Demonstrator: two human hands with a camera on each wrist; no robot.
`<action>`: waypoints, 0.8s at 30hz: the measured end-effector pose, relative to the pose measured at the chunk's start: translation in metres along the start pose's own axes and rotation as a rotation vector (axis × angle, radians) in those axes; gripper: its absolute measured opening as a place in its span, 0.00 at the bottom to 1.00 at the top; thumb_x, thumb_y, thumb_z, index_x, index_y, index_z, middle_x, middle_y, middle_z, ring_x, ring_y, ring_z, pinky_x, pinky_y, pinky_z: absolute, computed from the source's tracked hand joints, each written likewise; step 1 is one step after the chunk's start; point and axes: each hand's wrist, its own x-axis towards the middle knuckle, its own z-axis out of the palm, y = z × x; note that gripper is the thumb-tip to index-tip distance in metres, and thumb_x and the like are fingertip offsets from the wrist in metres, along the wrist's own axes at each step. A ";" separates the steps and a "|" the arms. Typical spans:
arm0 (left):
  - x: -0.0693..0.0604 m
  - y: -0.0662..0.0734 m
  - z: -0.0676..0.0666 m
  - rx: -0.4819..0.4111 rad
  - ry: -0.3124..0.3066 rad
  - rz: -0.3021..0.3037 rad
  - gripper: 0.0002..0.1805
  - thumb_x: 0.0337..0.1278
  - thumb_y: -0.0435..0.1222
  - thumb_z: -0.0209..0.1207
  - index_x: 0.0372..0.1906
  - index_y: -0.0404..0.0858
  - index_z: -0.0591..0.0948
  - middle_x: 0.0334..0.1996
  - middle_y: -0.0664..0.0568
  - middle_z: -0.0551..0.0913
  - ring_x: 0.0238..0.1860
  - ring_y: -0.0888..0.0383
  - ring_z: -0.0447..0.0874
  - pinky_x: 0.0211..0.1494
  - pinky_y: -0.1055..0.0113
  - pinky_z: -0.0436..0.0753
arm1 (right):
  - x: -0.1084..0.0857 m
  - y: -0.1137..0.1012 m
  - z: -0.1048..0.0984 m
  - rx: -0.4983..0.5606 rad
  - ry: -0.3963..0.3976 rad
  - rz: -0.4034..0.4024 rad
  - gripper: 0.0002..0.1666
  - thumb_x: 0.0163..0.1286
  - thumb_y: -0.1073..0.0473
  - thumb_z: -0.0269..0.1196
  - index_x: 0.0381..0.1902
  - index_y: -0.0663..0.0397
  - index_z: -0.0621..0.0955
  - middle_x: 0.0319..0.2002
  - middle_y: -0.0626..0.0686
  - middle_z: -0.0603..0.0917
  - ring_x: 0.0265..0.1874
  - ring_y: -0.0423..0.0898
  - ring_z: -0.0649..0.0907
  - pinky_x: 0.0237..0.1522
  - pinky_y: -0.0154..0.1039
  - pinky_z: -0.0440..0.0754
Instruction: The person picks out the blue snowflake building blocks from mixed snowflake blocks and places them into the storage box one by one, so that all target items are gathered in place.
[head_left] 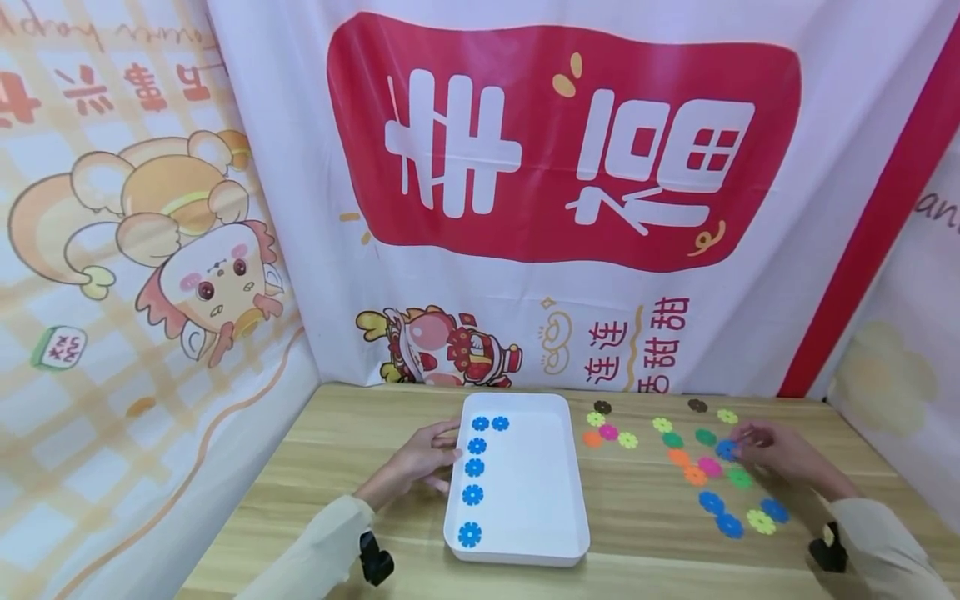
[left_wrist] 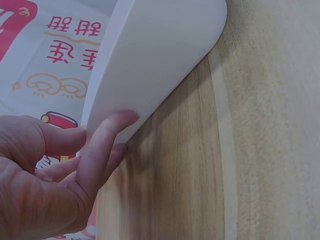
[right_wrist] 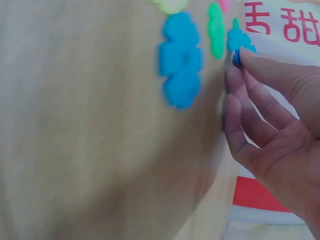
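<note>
A white tray [head_left: 532, 483] stands on the table, with several blue notched discs [head_left: 475, 468] along its left side and one more at the top of a second column. My left hand [head_left: 423, 457] grips the tray's left wall, thumb at the rim and fingers [left_wrist: 102, 145] against the outer side. Over the loose pieces on the right, my right hand [head_left: 772, 450] pinches a blue notched disc [right_wrist: 241, 39] between thumb and fingertips. Another blue disc [right_wrist: 181, 60] lies on the table close by in the right wrist view.
Right of the tray lie several loose discs, among them an orange disc [head_left: 695, 475], a pink disc [head_left: 709, 467], a green disc [head_left: 740, 478] and a yellow disc [head_left: 761, 522]. Printed cloth [head_left: 562, 167] hangs behind the wooden table [head_left: 337, 467] and at both sides.
</note>
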 end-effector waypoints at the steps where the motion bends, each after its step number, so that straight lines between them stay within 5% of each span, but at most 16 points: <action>1: 0.000 0.000 0.000 0.000 -0.001 0.001 0.35 0.73 0.30 0.60 0.81 0.39 0.64 0.72 0.31 0.73 0.50 0.45 0.90 0.33 0.55 0.94 | 0.001 -0.002 -0.002 0.017 -0.007 0.008 0.13 0.76 0.62 0.64 0.53 0.64 0.82 0.47 0.59 0.87 0.45 0.50 0.85 0.41 0.39 0.89; 9: 0.000 0.001 0.000 -0.002 0.003 0.000 0.35 0.73 0.29 0.60 0.81 0.39 0.64 0.71 0.31 0.73 0.48 0.47 0.90 0.33 0.55 0.95 | 0.014 -0.023 -0.006 0.120 -0.023 0.118 0.23 0.80 0.55 0.62 0.60 0.71 0.79 0.46 0.59 0.88 0.40 0.49 0.86 0.39 0.40 0.92; 24: 0.000 0.001 0.000 0.000 0.005 0.005 0.35 0.73 0.29 0.60 0.80 0.39 0.64 0.71 0.32 0.74 0.48 0.47 0.91 0.33 0.56 0.95 | 0.024 -0.081 0.009 0.317 -0.104 0.100 0.22 0.79 0.60 0.62 0.61 0.73 0.78 0.51 0.62 0.88 0.46 0.53 0.88 0.49 0.54 0.94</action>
